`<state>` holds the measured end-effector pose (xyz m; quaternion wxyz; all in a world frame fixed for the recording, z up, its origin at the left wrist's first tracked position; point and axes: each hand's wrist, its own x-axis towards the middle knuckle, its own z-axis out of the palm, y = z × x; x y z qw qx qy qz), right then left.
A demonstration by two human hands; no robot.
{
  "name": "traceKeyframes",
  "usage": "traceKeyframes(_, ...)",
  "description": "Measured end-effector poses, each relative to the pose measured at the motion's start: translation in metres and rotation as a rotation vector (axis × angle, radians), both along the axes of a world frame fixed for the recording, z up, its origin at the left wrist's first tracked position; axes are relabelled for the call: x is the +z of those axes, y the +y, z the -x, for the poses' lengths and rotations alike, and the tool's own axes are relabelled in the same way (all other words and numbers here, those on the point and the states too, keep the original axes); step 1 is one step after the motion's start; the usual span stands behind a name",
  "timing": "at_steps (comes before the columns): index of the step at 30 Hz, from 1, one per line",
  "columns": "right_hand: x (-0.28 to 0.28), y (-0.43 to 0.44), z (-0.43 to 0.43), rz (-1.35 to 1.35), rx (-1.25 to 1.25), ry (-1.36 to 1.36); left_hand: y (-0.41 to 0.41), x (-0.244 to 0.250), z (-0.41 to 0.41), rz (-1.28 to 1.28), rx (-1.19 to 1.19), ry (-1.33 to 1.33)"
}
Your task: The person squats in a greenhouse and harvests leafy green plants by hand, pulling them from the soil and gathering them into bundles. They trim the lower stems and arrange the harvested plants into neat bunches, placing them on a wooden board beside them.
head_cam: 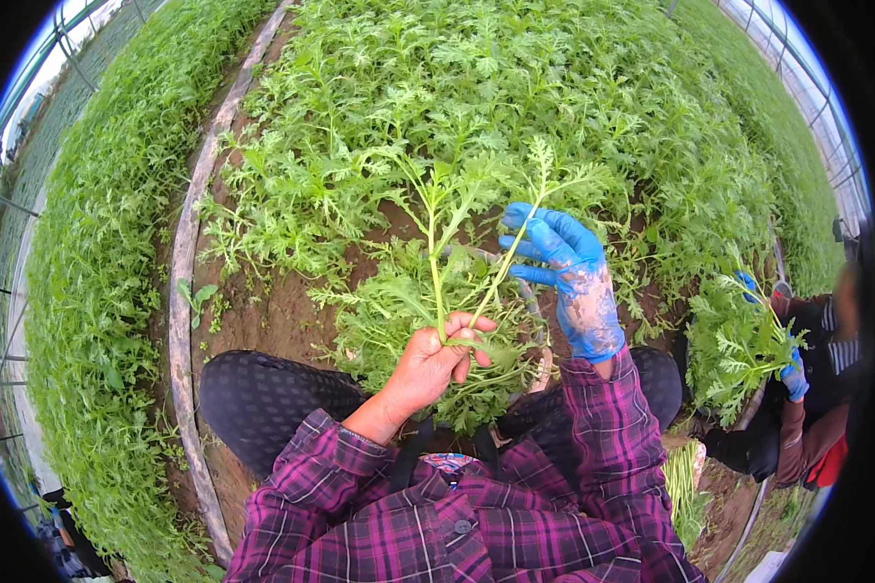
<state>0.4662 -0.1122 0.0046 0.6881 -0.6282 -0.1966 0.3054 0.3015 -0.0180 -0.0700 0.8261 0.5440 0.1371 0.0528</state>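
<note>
My bare left hand pinches a leafy green stem near its base, between thumb and fingers. A second, thinner stem slants up to the right from the same hand. My right hand, in a blue glove smeared with soil, holds this thinner stem near its top between thumb and forefinger. Its other fingers are loosely curled. Below both hands, between my knees, a heap of cut greens lies in a container with a curved rim, mostly hidden by leaves.
Dense leafy plants grow ahead. On the left, a long weathered board edges the soil bed, with another planted strip beyond. A co-worker at right holds a bunch of greens. Cut stems lie near my right side.
</note>
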Motion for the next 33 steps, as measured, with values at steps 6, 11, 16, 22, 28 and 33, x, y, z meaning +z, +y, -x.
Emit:
traceKeyframes(6,-0.022,-0.013,0.011,0.567,0.528,-0.201,0.011,-0.006,0.004,-0.513,0.014,0.082)
traceKeyframes(11,-0.029,-0.001,0.019,0.026,0.493,-0.024,0.008,0.003,-0.002,-0.625,-0.118,0.129)
traceKeyframes(16,-0.022,0.027,0.030,-0.075,0.447,0.070,0.026,-0.002,0.011,-0.295,-0.213,0.232)
traceKeyframes(22,0.001,0.012,0.043,0.026,0.373,-0.143,0.025,0.006,0.008,0.025,-0.211,-0.114)
traceKeyframes(28,-0.007,0.042,0.056,-0.026,0.519,-0.296,0.026,-0.006,0.026,0.283,0.044,-0.121)
traceKeyframes(33,0.003,0.053,0.070,-0.051,0.556,-0.311,0.027,0.005,0.038,0.164,0.101,-0.131)
